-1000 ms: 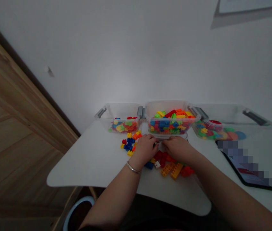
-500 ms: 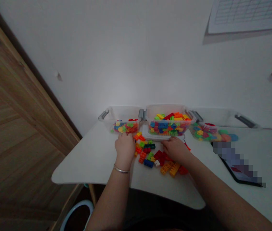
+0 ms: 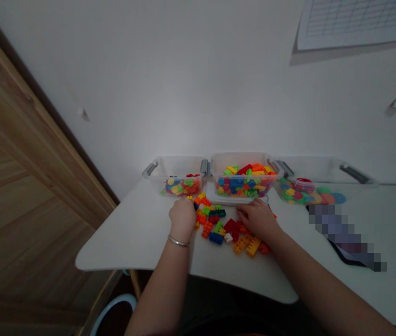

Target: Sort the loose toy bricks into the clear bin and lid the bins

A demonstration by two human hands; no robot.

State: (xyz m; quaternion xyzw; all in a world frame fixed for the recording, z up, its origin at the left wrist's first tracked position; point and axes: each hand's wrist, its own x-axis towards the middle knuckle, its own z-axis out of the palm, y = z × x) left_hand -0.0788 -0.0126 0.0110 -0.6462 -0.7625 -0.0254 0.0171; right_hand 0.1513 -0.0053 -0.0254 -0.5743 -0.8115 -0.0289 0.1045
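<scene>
My left hand, a silver bangle at its wrist, is curled closed at the left edge of a heap of plastic building bricks. Its fingertips are hidden, and a dark blue brick shows beside it. My right hand has its fingers bent downward near red bricks; whatever they hold is out of sight. Between the hands lie orange, green and dark green bricks, a blue brick and a white brick. Yellow-orange bricks lie nearer me.
Three clear bins line the wall: the left bin holds small colourful pieces, the middle bin bricks, the right bin round pieces. A white lid lies under the middle bin. A phone rests on the white table.
My left hand has drawn slightly back toward me, uncovering bricks beside its fingers. My right hand stays nearly in place. The view has shifted a little.
</scene>
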